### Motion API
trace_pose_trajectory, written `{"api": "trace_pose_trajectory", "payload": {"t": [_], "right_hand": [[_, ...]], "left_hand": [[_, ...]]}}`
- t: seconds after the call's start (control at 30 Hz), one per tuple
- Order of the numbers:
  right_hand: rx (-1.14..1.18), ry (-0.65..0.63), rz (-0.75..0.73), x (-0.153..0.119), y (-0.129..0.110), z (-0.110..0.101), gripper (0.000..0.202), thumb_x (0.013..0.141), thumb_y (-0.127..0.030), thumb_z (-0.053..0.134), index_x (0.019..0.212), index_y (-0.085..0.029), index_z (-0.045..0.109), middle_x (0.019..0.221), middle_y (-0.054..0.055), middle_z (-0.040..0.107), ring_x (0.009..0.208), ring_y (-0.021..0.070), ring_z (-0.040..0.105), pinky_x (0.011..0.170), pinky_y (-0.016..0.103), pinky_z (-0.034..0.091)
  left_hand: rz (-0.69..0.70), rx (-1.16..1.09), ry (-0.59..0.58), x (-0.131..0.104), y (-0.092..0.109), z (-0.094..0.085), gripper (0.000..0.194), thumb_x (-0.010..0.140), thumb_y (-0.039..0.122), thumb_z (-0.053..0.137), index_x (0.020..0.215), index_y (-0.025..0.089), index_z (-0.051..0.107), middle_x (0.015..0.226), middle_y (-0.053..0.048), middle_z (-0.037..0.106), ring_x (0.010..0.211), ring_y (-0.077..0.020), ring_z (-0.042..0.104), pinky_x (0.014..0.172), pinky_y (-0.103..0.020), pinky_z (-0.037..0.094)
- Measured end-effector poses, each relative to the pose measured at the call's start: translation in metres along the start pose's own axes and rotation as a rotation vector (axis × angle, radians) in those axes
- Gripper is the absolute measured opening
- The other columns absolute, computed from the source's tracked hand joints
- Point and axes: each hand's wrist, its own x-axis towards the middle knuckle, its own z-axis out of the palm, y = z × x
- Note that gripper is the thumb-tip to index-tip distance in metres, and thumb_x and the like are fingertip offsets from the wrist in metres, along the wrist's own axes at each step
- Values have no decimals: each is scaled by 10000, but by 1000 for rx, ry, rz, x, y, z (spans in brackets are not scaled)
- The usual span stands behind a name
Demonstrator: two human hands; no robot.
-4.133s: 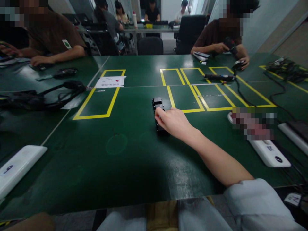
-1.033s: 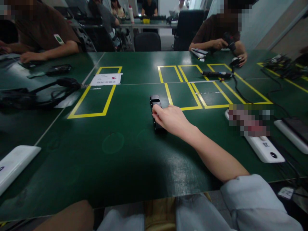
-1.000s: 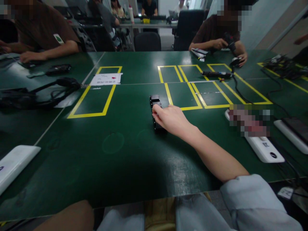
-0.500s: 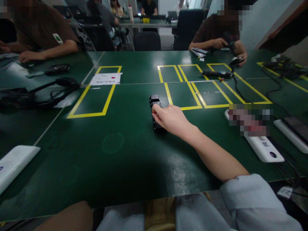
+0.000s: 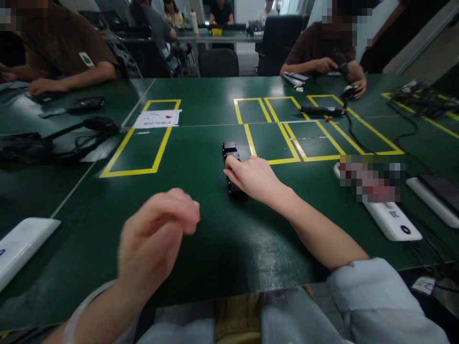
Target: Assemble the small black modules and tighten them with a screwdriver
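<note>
A row of black box-shaped parts [image 5: 230,147] lies lengthwise on the dark green table, its far end pointing away from me. My right hand [image 5: 253,177] grips it about the middle from the right, thumb and fingers closed on it and hiding much of its length. Whether the parts are joined cannot be made out. My left hand [image 5: 158,234] hangs over the near part of the table, left of the black parts and apart from them. Its fingers are curled and blurred, and the inside of the hand is hidden.
Yellow tape outlines [image 5: 129,173] mark the table [image 5: 215,248]. A paper sheet [image 5: 157,118] lies on the left outline. White slab-like devices [image 5: 398,224] lie at both sides. Black cables [image 5: 412,124] run along the right. Two people sit across, one holding a dark device [image 5: 340,63].
My left hand has risen from below the table edge into view, moving forward and to the right. My right hand stays on the black parts with hardly any shift.
</note>
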Motion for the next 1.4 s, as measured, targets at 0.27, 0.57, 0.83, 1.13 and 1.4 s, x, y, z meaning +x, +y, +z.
{"api": "trace_pose_trajectory", "payload": {"t": [0.27,0.57,0.83,1.13,1.4], "right_hand": [[12,-49,12,1,-2,0,292,985,-322,281,1057,-197,535,772,53,700,676,172,626,575,274,256],[49,-23,-45,0,-2,-1,236,975,-267,303,1034,-189,517,788,28,692,653,150,603,597,280,287],[58,-34,-83,1,-5,2,238,987,-353,343,1038,-185,504,780,29,689,673,148,607,658,286,308],[97,-11,-80,-2,-7,-1,187,956,-238,348,1042,-176,501,824,24,682,712,149,609,637,282,303],[45,10,-79,0,-8,4,224,986,-270,320,1010,-178,523,756,22,686,657,155,613,647,289,305]], "left_hand": [[-32,622,-365,51,-103,21,460,817,387,633,1224,209,515,1211,-85,558,1105,-269,557,943,-428,479],[103,621,-435,60,-138,36,382,860,301,606,1221,195,538,1284,-80,551,1204,-281,505,1032,-440,424],[88,688,-412,61,-146,36,323,861,293,607,1163,180,585,1190,-90,604,1084,-289,569,933,-444,480],[114,711,-407,60,-140,37,280,858,281,605,1116,174,586,1140,-89,611,1052,-286,567,906,-439,490],[144,692,-399,59,-145,36,340,865,277,593,1190,188,544,1236,-88,578,1117,-288,547,957,-449,468]]}}
